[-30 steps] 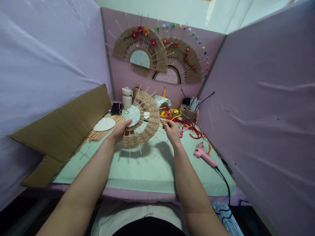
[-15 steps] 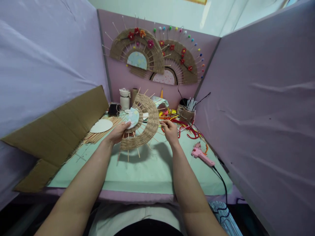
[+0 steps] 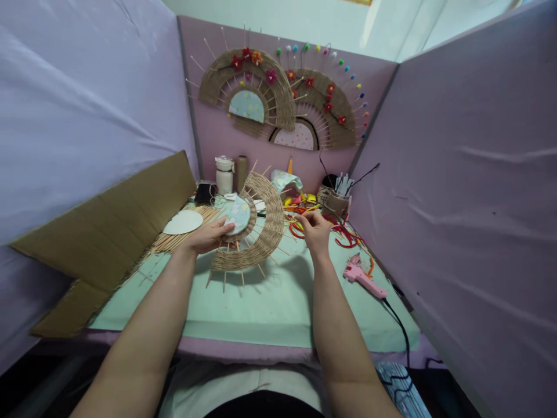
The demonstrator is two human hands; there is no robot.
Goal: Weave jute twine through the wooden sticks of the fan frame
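My left hand [image 3: 211, 235] grips a half-round woven fan [image 3: 275, 217] by its inner part, the thumb lying on the pale blue patterned half-disc [image 3: 238, 215]. Thin sticks run out from that disc through a wide band of twine, and their ends stick out past the outer edge. The fan is tilted and held above the table. Just off its right edge, my right hand [image 3: 317, 232] is closed in a pinch near the stick tips. Whatever lies between those fingertips is too small to make out.
A pink glue gun [image 3: 363, 277] with a black cord lies at right. Red and yellow craft stems [image 3: 346, 235] are heaped behind my right hand. At left are thin sticks, a white oval [image 3: 183, 222] and folded cardboard [image 3: 113, 215]. Finished fans [image 3: 261, 75] hang on the back panel.
My right hand has drawn a little to the right, away from the fan's outer edge, still pinched. The fan has turned slightly in my left hand's grip. The whole view has shifted slightly.
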